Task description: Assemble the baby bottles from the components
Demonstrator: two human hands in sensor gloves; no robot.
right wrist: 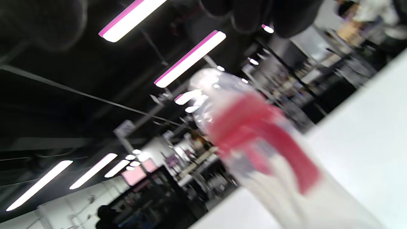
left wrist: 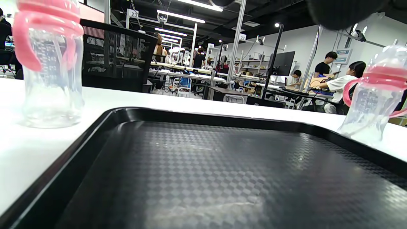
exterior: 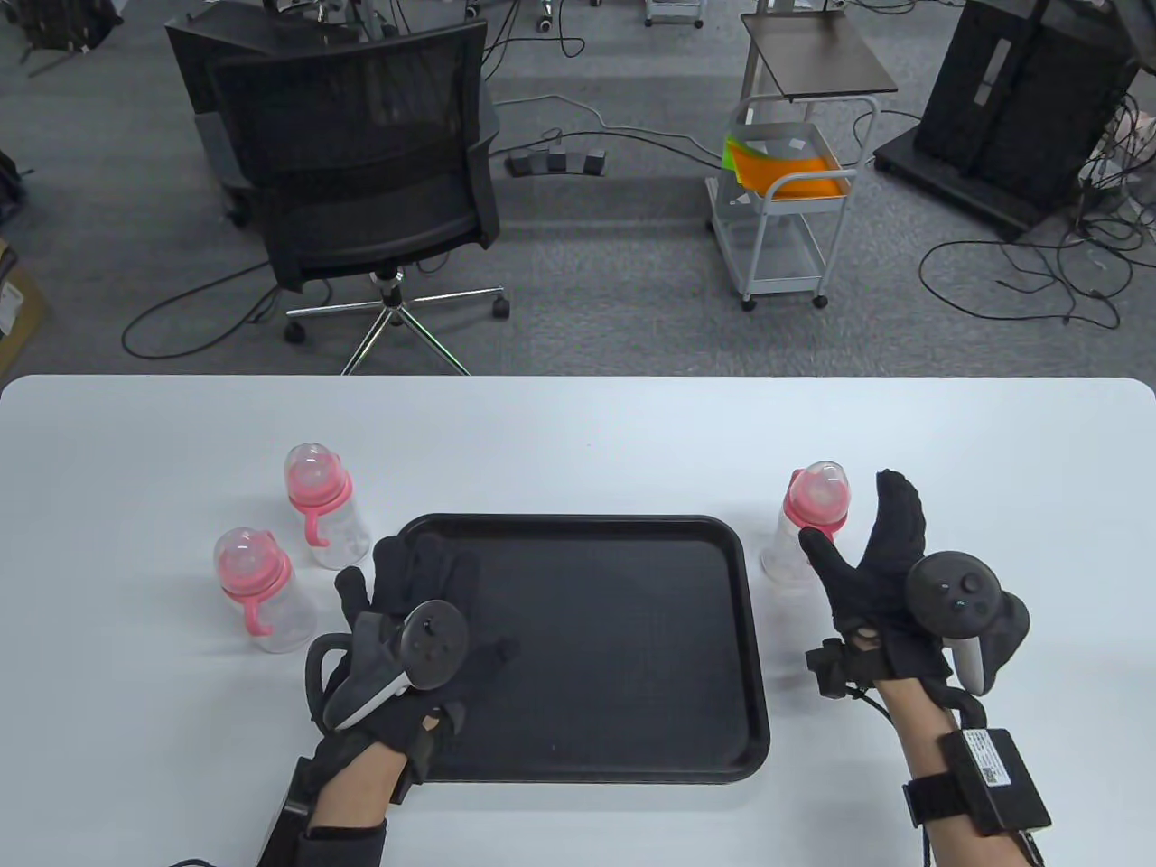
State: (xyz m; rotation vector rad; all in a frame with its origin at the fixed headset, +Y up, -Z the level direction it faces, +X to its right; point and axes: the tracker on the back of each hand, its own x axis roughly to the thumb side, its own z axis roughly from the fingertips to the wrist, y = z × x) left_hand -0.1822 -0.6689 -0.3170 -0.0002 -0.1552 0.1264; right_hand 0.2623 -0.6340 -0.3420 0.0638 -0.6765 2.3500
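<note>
Three assembled baby bottles with pink collars and clear caps stand on the white table. Two stand left of the black tray (exterior: 632,533): a far one (exterior: 323,506) and a near one (exterior: 260,587). A third bottle (exterior: 810,519) stands right of the tray. My left hand (exterior: 424,578) rests flat on the tray's left edge and holds nothing. My right hand (exterior: 867,542) is spread open just beside the third bottle, thumb close to it, not gripping. That bottle is blurred in the right wrist view (right wrist: 254,143). The left wrist view shows the tray floor (left wrist: 206,171) bare, with a bottle on each side (left wrist: 51,66) (left wrist: 372,95).
The table's far edge (exterior: 578,379) borders a floor with an office chair (exterior: 361,172), a small cart (exterior: 786,199) and cables. White table surface lies on both sides of the tray and in front of it.
</note>
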